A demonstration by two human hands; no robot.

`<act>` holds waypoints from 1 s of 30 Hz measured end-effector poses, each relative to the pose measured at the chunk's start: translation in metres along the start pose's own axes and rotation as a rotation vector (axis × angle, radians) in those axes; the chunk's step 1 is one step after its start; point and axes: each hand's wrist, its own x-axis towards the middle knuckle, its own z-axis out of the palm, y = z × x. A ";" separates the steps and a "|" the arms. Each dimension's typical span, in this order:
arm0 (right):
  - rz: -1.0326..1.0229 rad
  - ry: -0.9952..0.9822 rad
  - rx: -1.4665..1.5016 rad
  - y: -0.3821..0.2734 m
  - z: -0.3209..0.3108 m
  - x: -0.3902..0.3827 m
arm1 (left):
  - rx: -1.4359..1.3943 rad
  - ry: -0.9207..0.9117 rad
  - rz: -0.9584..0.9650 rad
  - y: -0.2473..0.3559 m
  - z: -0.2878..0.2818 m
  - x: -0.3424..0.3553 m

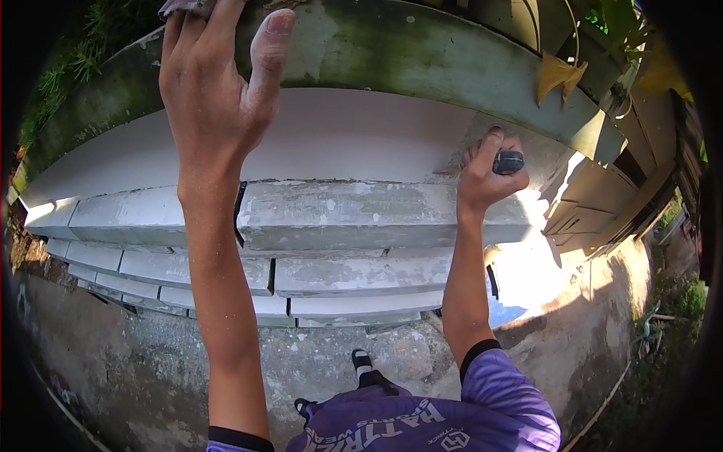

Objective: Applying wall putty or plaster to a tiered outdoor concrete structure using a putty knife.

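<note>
My left hand (215,90) reaches up to the mossy green ledge at the upper left. Its thumb stands apart, dusted with white, and its fingers extend over the ledge toward the picture's top edge. A greyish, crumpled-looking thing (187,7) lies at the fingertips, mostly cut off. Farther right, my right hand (488,177) is closed around the black handle (509,162) of what looks like a trowel. Its flat face seems to lie against the smooth white wall (361,135), just under the ledge, where a greyish patch shows; hand and glare partly hide it.
The weathered green ledge (392,56) curves above the wall, with a dry leaf (561,77) hanging from it. Stacked pale blocks (354,211) step down below, dark gaps between them. Rough concrete ground (151,354) lies beneath. Strong sunlight falls at the right; plants (68,64) grow upper left.
</note>
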 end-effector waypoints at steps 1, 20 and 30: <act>0.008 -0.031 0.025 -0.001 -0.004 0.001 | -0.008 -0.019 -0.018 0.000 0.001 -0.001; 0.107 -0.011 0.178 -0.018 -0.008 -0.009 | 0.062 0.068 0.013 -0.005 0.003 -0.001; -0.278 -0.087 -0.166 0.010 0.001 0.000 | 0.053 0.015 0.050 -0.006 0.003 0.001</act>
